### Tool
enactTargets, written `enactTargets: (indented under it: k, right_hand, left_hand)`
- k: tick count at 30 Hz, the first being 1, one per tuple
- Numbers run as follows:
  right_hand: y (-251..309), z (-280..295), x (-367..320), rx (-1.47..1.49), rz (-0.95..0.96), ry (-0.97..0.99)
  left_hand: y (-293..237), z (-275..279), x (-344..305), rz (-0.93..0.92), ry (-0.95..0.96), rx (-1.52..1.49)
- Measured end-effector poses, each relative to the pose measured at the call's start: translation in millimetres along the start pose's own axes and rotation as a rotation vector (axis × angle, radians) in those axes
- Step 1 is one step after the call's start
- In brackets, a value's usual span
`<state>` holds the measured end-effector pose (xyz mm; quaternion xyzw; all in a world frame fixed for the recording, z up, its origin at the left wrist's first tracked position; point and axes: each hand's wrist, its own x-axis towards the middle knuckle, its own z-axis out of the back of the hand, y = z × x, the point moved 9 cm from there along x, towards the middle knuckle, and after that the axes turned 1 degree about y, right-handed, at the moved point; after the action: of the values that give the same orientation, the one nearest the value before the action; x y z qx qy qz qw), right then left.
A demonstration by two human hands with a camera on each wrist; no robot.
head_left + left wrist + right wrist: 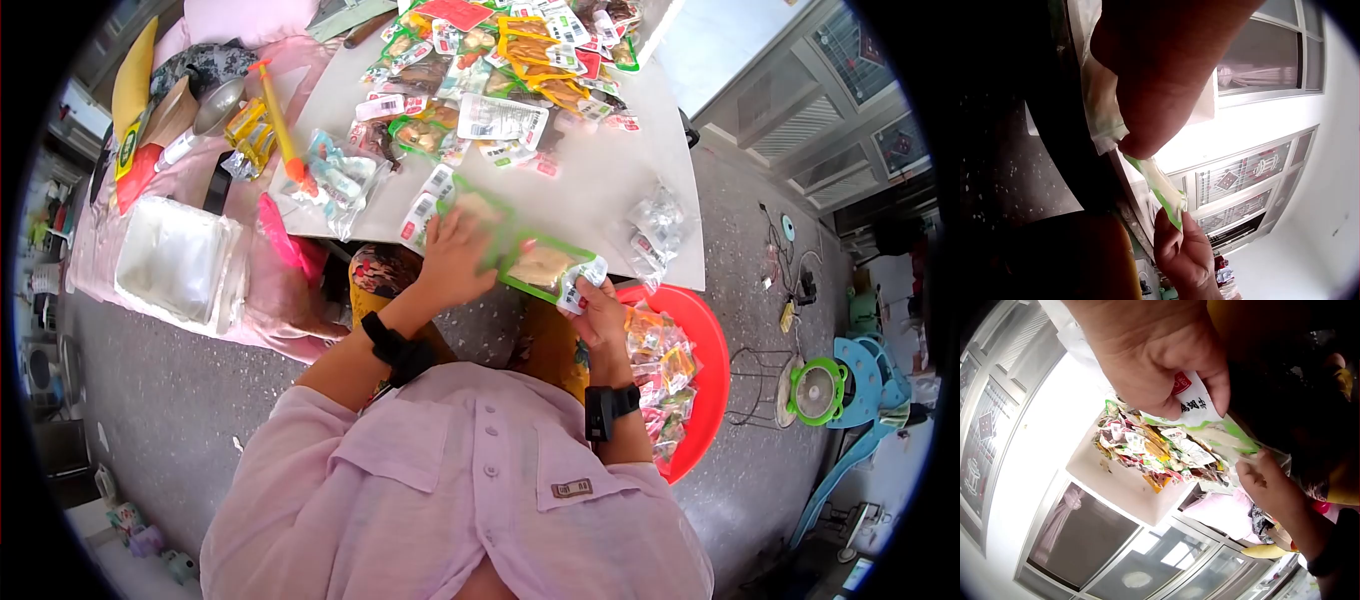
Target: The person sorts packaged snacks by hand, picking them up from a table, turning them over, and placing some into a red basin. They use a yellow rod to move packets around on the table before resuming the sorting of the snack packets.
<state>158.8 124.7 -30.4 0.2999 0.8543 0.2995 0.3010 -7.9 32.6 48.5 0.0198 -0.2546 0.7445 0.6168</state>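
Green packet (540, 266) sits over the near edge of the tabletop (600, 170). The left hand (460, 258) pinches its left end, fingers bent. The right hand (600, 314) pinches its white end, nearly closed. It looks like picking-out time; next, the left should let go, then the right can reach the red tub (708, 385).

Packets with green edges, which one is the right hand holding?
The green-edged packet sticking out past the table's near edge: the right hand pinches its white end. The other packet is partly under the left hand.
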Motion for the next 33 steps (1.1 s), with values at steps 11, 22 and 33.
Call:
enactTargets:
  k: [11,22,33]
  right_hand:
    - [-14.0,-18.0,9.0,-0.002,-0.093,0.024]
    - [-17.6,-29.6,14.7,-0.002,-0.071,-0.045]
    - [-45.0,-79.2,27.4,0.053,-0.003,-0.026]
  left_hand:
    - [15.4,3.1,4.2,0.089,-0.07,-0.211]
    - [19.3,-5.2,5.6,0.057,-0.038,-0.267]
    - [-11.4,19.9,5.0,-0.078,-0.122,-0.028]
